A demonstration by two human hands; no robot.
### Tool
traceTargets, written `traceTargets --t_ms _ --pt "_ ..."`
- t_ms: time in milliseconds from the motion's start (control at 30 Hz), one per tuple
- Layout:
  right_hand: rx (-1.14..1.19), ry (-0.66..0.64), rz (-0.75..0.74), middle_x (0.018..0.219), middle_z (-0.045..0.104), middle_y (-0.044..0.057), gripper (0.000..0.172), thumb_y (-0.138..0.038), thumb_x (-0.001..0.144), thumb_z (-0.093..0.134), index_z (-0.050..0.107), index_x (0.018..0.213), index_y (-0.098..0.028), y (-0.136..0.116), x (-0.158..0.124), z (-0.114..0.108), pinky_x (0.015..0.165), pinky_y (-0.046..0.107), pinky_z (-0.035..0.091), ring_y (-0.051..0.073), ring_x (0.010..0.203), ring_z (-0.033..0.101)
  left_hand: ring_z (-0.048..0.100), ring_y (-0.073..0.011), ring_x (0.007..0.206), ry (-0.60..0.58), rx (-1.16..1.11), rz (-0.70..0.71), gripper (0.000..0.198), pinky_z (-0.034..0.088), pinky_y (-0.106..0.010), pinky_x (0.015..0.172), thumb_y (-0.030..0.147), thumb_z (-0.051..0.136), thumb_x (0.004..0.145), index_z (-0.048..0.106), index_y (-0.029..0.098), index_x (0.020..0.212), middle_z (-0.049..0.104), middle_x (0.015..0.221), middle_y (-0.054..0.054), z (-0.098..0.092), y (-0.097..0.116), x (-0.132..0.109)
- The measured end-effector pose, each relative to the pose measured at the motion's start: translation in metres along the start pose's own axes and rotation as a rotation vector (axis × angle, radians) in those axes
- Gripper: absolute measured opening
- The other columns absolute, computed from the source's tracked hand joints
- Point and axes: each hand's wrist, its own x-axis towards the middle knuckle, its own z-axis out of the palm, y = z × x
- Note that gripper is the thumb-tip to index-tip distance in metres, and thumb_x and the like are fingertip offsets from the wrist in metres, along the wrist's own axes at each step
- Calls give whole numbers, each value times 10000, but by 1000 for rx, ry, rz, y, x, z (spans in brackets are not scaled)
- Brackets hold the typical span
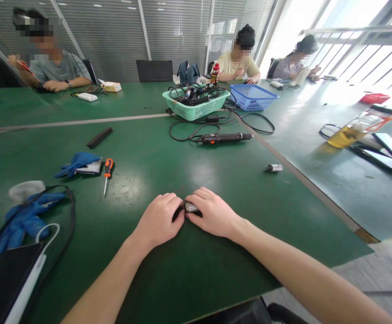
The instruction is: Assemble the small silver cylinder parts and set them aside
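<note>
Near the front middle of the table, my left hand [164, 218] and my right hand [212, 213] meet. The fingers of my right hand are closed around a small silver metal cylinder [192, 208], which looks like a small motor. My left fingers curl round a black piece at the cylinder's left end; most of it is hidden, and I cannot tell whether the two are joined. A similar silver cylinder [275, 168] with a dark tip lies farther right. Left of my hands rests an orange-and-black screwdriver [108, 173].
A corded electric screwdriver [228, 138] lies beyond my hands. Behind it stand a green basket [196, 111] full of cables and a blue basket [253, 104]. Blue gloves [30, 216] and a black bar [99, 137] are at left, a bottle [348, 132] at right. Several people sit opposite.
</note>
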Motion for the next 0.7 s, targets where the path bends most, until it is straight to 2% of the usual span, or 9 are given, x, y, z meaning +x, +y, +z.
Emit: traceTargets --t_ms 700 --pt "55 -3 -15 1089 688 98 244 -226 937 648 645 1174 -168 -1 -1 1 968 420 509 254 1032 600 579 -223 855 -10 21 24 110 455 -362 788 171 516 983 597 188 912 609 904 -44 0 -1 -2"
